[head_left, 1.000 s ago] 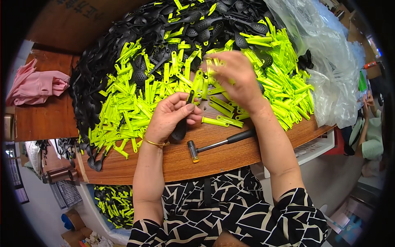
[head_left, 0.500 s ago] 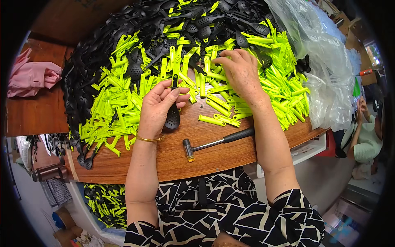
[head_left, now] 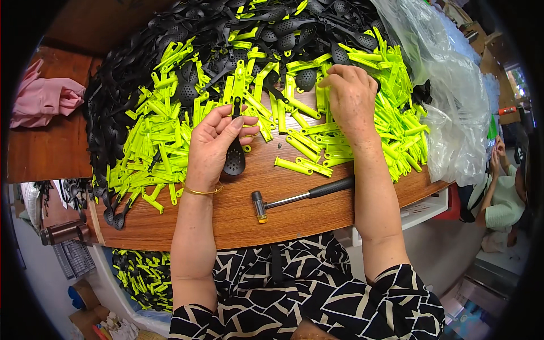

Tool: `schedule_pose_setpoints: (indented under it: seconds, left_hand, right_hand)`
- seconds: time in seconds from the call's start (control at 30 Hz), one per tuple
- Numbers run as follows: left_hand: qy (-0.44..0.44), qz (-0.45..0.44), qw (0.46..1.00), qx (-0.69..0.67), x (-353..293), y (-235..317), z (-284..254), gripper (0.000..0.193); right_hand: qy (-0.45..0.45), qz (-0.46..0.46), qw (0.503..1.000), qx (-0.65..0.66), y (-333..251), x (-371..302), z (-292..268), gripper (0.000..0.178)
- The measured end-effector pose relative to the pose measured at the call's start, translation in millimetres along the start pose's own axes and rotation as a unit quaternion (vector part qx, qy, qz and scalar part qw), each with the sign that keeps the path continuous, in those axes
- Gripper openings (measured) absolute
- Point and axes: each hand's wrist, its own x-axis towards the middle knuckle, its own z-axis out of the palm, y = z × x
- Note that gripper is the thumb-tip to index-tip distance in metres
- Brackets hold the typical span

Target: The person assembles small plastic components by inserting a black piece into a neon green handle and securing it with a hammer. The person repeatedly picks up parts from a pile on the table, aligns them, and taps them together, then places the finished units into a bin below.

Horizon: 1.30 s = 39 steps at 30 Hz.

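Item one: our left hand (head_left: 212,144) grasps a black slotted spoon (head_left: 234,154), thumb and fingers pinched round its stem, the perforated bowl hanging down over the bare wooden table (head_left: 226,209). A gold bangle (head_left: 201,191) sits on that wrist.

Item two: our right hand (head_left: 351,96) rests palm-down on the heap of neon-yellow plastic handles (head_left: 170,141), fingers curled into the pieces; we cannot tell whether it has closed on any one of them.

Item three: loose yellow handles (head_left: 300,166) lie on the wood between our two hands.

Item four: a small hammer (head_left: 300,195), black grip and metal head, lies on the table just nearer us than those handles, beside our right forearm.

Item five: a mound of black slotted spoons (head_left: 170,34) behind and to the left of the yellow heap.

Item six: a clear plastic bag (head_left: 453,113) at the right edge; a pink cloth (head_left: 45,99) at far left.
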Motion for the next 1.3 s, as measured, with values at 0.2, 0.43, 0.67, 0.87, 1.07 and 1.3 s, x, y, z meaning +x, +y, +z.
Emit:
schedule_pose_setpoints:
  seconds: [0.2, 0.43, 0.67, 0.87, 1.07, 1.3]
  left_hand:
    - [-0.002, 0.007, 1.0, 0.002, -1.4, 0.3, 0.6, 0.029]
    - [0.0, 0.0, 1.0, 0.013, -0.2, 1.3, 1.1, 0.03]
    - [-0.017, 0.024, 0.996, 0.083, -4.3, -8.3, 10.4, 0.033]
    - [-0.056, 0.008, 0.987, 0.149, -13.8, -9.9, 21.3, 0.035]
    - [-0.072, -0.017, 0.986, 0.152, -19.0, -7.3, 26.3, 0.035]
    - [-0.073, -0.046, 0.986, 0.141, -19.8, -10.2, 28.9, 0.035]
  right_hand:
    - [-0.141, -0.026, 0.98, 0.138, -33.4, -1.2, -4.0, 0.017]
    - [-0.198, 0.095, 0.919, 0.328, -24.1, 1.3, -1.1, 0.023]
    - [-0.234, 0.15, 0.788, 0.55, -33.5, -0.5, -13.2, 0.015]
    - [-0.217, -0.01, 0.865, 0.453, -58.8, -1.5, -28.3, 0.03]
    - [-0.182, -0.003, 0.874, 0.451, -60.5, -3.0, -26.8, 0.019]
    - [-0.144, -0.069, 0.878, 0.452, -56.4, 4.0, -28.2, 0.02]
